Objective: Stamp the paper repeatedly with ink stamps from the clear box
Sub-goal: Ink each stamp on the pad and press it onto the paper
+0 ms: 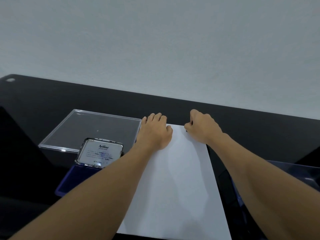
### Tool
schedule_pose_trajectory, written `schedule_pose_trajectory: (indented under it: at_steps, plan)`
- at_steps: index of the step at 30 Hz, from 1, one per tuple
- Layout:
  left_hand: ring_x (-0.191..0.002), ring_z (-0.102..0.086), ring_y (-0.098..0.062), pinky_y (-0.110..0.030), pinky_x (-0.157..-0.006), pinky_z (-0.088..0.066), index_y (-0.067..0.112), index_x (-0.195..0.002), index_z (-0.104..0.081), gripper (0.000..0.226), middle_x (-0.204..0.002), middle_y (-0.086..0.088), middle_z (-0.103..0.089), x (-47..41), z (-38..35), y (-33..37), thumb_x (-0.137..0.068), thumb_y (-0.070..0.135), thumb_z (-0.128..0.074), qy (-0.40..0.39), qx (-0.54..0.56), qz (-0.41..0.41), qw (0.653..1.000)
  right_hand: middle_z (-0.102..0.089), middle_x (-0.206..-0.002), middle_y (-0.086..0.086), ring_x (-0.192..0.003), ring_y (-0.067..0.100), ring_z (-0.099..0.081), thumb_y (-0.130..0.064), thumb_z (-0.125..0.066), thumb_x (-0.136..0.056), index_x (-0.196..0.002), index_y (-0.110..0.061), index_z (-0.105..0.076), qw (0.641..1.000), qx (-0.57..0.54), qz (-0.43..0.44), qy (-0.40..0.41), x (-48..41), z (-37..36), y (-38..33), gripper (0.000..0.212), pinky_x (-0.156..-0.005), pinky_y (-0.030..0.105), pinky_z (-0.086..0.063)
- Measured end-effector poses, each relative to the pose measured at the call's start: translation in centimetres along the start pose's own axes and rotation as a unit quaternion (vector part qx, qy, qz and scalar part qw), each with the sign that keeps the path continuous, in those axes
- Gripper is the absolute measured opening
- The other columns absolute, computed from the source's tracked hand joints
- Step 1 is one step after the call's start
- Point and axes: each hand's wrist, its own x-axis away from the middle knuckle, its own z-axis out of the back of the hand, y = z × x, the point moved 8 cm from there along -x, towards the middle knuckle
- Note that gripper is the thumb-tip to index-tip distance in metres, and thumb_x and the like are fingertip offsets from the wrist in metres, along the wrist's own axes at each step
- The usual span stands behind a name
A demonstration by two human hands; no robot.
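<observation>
A blank white sheet of paper lies on the black desk in front of me. My left hand rests flat on the paper's far left corner, fingers straight. My right hand is curled into a fist at the paper's far right corner, gripping a small dark stamp that is almost wholly hidden; its tip touches the sheet. To the left, an ink pad lies with its lid standing up, blue pad showing.
A clear plastic lid lies flat behind the ink pad. A clear box sits at the right edge, partly behind my right forearm. A dark object fills the left side. A pale wall rises behind the desk's far edge.
</observation>
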Motion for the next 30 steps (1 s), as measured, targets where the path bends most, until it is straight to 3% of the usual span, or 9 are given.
schedule_pose_trajectory:
  at_steps: [15,20,30]
  plan:
    - [-0.118,-0.045,-0.021,-0.042,-0.107,-0.027,0.014,-0.119,-0.056,0.049,-0.126,-0.001,-0.055,0.2,0.0,0.0,-0.087,0.034,-0.024,0.010,0.000,0.005,1.000,-0.055,-0.079,0.010,-0.065,0.021,-0.043,-0.015,-0.052,-0.092,-0.082,-0.014,-0.039,0.999,-0.039,-0.013,-0.016,-0.9,-0.3,0.3,0.017,-0.056,0.036,-0.036]
    - [-0.119,-0.044,-0.020,-0.042,-0.109,-0.027,0.014,-0.121,-0.055,0.051,-0.127,0.000,-0.055,0.1,0.1,0.1,-0.088,0.035,-0.023,0.007,-0.001,0.003,1.000,-0.045,-0.071,0.005,-0.061,0.021,-0.035,-0.013,-0.048,-0.091,-0.079,-0.016,-0.034,0.999,-0.035,-0.014,0.007,-0.2,-0.4,0.4,0.019,-0.052,0.035,-0.030]
    - [-0.119,-0.044,-0.020,-0.042,-0.109,-0.027,0.014,-0.121,-0.055,0.048,-0.128,-0.001,-0.054,0.2,0.1,0.1,-0.090,0.034,-0.026,0.004,-0.002,0.006,1.000,-0.045,-0.071,0.004,-0.060,0.020,-0.035,-0.014,-0.049,-0.092,-0.079,-0.016,-0.034,0.999,-0.027,-0.016,0.017,-0.3,-0.3,0.4,0.020,-0.051,0.034,-0.030]
